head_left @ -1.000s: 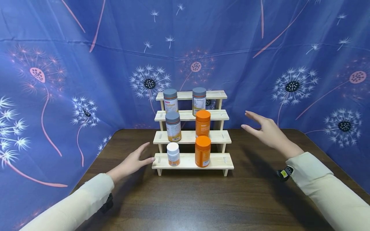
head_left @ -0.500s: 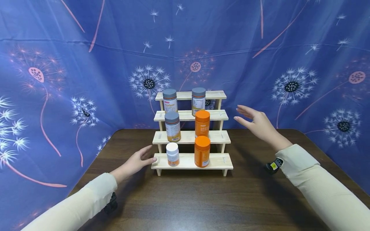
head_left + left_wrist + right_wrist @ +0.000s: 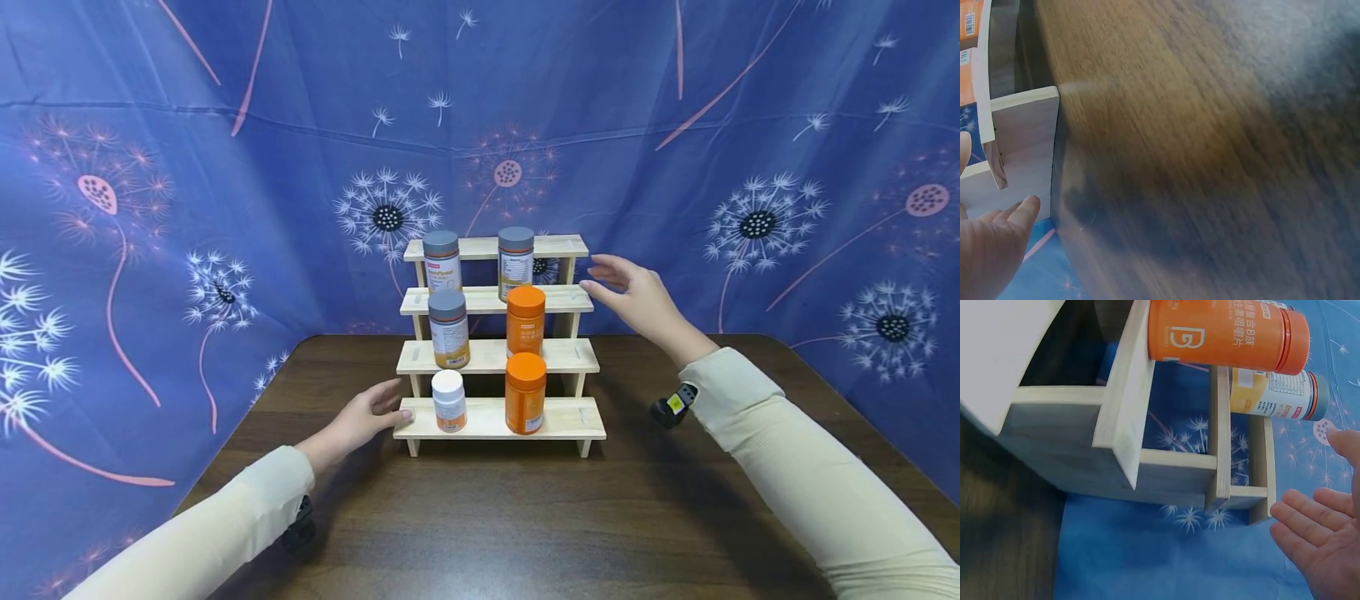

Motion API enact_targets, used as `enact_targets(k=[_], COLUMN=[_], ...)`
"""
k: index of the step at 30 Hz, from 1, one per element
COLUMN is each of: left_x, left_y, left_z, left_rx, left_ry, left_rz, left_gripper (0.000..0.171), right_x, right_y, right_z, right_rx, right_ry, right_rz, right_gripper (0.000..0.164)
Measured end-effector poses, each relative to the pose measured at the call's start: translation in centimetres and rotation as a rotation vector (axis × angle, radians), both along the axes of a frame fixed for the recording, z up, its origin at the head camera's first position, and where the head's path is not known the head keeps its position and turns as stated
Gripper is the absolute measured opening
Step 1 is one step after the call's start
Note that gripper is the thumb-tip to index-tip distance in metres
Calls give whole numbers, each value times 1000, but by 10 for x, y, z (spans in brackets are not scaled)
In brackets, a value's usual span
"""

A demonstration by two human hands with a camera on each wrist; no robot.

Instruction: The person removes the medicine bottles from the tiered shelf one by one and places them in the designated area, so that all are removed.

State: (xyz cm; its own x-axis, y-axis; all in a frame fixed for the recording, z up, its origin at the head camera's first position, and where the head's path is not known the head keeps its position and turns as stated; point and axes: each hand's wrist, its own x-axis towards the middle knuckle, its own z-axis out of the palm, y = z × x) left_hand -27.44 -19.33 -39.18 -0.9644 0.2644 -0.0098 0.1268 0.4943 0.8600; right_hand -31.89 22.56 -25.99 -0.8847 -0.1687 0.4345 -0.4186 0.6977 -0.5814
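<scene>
A wooden stepped display stand [image 3: 573, 417] stands on the table. My left hand [image 3: 363, 421] is at the left end of its lowest shelf, thumb over the shelf end and fingers loosely bent; in the left wrist view these fingers lie beside the stand's side panel [image 3: 1029, 144]. At the right end of the upper shelves is my right hand [image 3: 637, 304], thumb close to the third shelf's end. Its fingers are extended in the right wrist view, palm bare. The lowest shelf carries a white-capped bottle [image 3: 449, 402] and an orange jar [image 3: 526, 396].
On the second shelf stand a grey-lidded jar [image 3: 450, 337] and another orange jar [image 3: 525, 325]. Two more grey-lidded jars, left [image 3: 442, 267] and right [image 3: 516, 265], are on the third. A blue dandelion-print cloth [image 3: 300, 200] hangs behind the dark wooden table [image 3: 480, 517].
My right hand has moved left and slightly up to the stand's right end. My left hand has shifted a little right, its thumb now over the lowest shelf's end. The jars have not moved.
</scene>
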Motion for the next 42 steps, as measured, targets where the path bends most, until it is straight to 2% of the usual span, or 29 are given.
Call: enact_targets(k=[7, 15, 21, 26, 31, 34, 38, 42], left_x=[-1, 2, 4, 5, 7, 8, 7, 6], left_y=[4, 5, 7, 8, 10, 10, 10, 11], left_z=[-4, -6, -6, -8, -9, -9, -10, -12], left_rx=[-26, -59, -65, -71, -80, -33, 85, 165], left_ry=[-65, -38, -13, -52, -88, -121, -160, -177], left_rz=[8, 9, -9, 29, 57, 52, 21, -11], left_gripper=[77, 67, 58, 55, 58, 59, 57, 54], right_x=[-12, -23, -29, -34, -39, -42, -47, -54], right_y=[-12, -21, -29, -39, -51, -59, -67, -72], right_z=[4, 8, 4, 2, 6, 8, 9, 8], right_rx=[-65, -159, -165, -206, -263, -289, -332, -464], right_ry=[-61, -135, -147, -181, -214, -235, -273, -366], right_rz=[-25, -3, 3, 20, 29, 36, 50, 99], right_gripper=[67, 69, 67, 71, 69, 68, 68, 68])
